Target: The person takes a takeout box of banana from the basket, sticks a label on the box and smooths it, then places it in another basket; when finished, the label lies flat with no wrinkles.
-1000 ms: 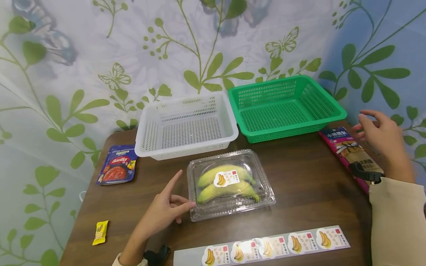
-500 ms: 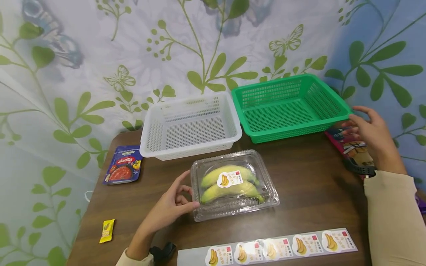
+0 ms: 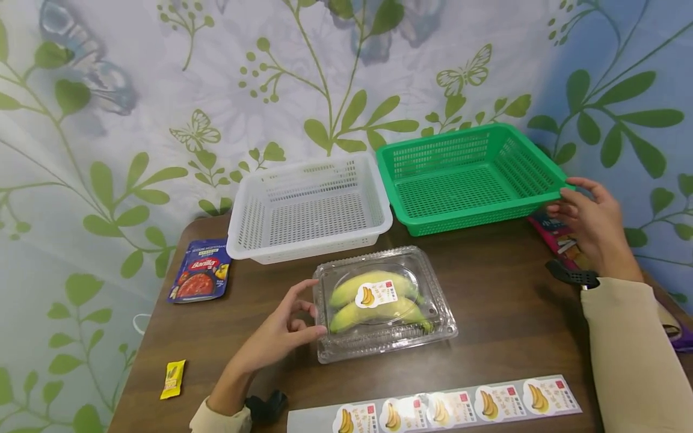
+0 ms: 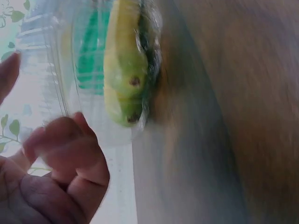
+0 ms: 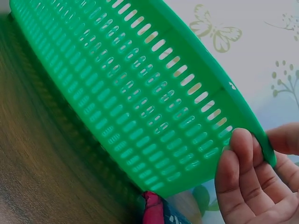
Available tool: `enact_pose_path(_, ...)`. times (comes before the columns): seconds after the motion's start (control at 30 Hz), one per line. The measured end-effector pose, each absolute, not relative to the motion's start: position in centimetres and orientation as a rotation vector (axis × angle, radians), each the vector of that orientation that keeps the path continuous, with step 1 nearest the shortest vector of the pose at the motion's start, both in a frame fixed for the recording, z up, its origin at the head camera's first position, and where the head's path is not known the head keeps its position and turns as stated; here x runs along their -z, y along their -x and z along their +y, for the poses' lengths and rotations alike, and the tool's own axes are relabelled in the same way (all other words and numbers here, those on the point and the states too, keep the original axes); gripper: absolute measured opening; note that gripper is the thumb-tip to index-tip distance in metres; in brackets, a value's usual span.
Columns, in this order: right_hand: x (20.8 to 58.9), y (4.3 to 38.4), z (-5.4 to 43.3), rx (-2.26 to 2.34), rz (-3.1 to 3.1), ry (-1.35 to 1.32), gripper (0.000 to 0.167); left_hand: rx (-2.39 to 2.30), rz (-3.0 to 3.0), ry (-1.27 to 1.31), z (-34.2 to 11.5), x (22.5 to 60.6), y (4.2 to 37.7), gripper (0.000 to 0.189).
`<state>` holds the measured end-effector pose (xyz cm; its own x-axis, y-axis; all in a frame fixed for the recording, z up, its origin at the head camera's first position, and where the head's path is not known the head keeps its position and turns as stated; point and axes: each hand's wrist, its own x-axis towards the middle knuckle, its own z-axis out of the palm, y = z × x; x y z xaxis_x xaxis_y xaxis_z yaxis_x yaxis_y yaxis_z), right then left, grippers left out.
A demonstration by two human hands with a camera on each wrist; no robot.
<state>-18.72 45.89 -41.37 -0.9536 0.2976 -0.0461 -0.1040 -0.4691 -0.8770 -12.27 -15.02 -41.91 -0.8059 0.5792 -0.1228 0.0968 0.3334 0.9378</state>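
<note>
A clear plastic clamshell box (image 3: 440, 300) with two bananas (image 3: 373, 310) inside sits on the table; a banana sticker (image 3: 377, 294) is on its lid. My left hand (image 3: 276, 337) is at the box's left side, thumb and index fingertip spread apart against its edge, other fingers bent. In the left wrist view the bananas (image 4: 124, 74) show through the box wall. At the right, my right hand (image 3: 592, 225) pinches the front right corner rim of a green basket (image 3: 471, 216). The right wrist view shows the thumb and fingers (image 5: 241, 151) on either side of the rim.
A white basket (image 3: 311, 243) stands left of the green one. Near them lie a Barilla pouch (image 3: 200, 270), a small yellow packet (image 3: 173, 379) and a pink packet (image 3: 554, 234), partly hidden. A strip of banana stickers (image 3: 433, 409) lies in front.
My right hand has moved left from above the pink packet and taken hold of the green basket's rim. The left index finger has bent from pointing out to the box's edge.
</note>
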Motion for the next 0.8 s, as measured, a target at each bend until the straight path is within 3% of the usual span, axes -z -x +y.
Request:
enact_pose_path(0.3,41.8,19.1,46.0,-2.529,-1.402,0.244,0.036,-1.511,2.115,-0.653,-14.4,42.3,12.3,0.057)
enact_pose_path(0.8,41.7,19.1,46.1,-2.533,-1.366,0.28,0.03,-1.602,2.126,-0.623,-13.3,42.0,12.0,0.052)
